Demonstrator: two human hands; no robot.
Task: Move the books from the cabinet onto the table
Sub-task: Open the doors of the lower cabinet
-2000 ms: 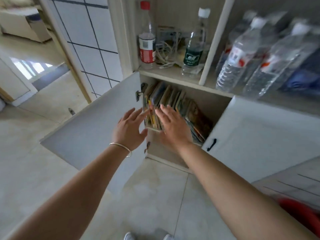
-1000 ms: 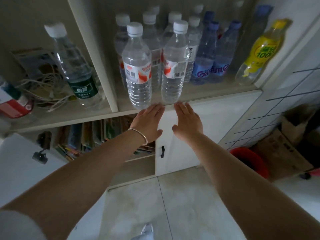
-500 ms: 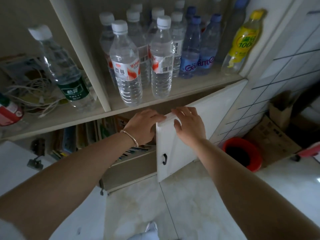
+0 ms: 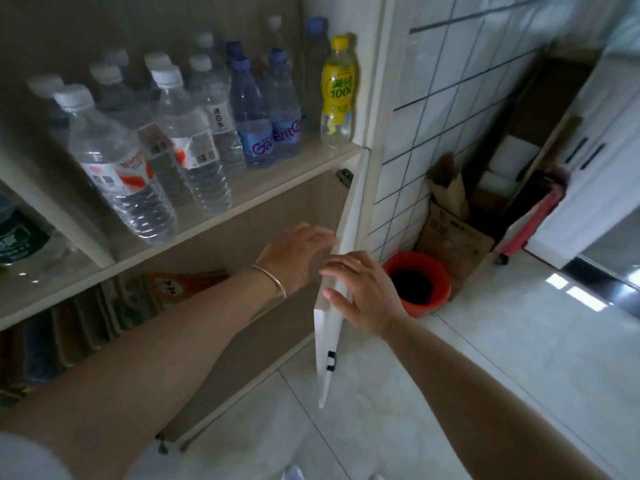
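Note:
The books stand in a row in the dim lower compartment of the cabinet, at the left, and an orange-covered one leans at the row's right end. My forearm hides part of them. The right cabinet door is swung wide out and shows edge-on, its black handle low on it. My left hand, a thin bangle on the wrist, reaches inside the compartment with its fingertips against the door's inner face. My right hand lies with fingers spread on the door's top edge. Neither hand holds a book.
Several water bottles and a yellow drink bottle crowd the shelf above the books. A red bucket and a cardboard box stand on the tiled floor in the corner to the right of the door. White cupboards are at far right.
The right door has swung from slightly ajar to wide open under both hands. My view has shifted right, so the books now sit at the far left.

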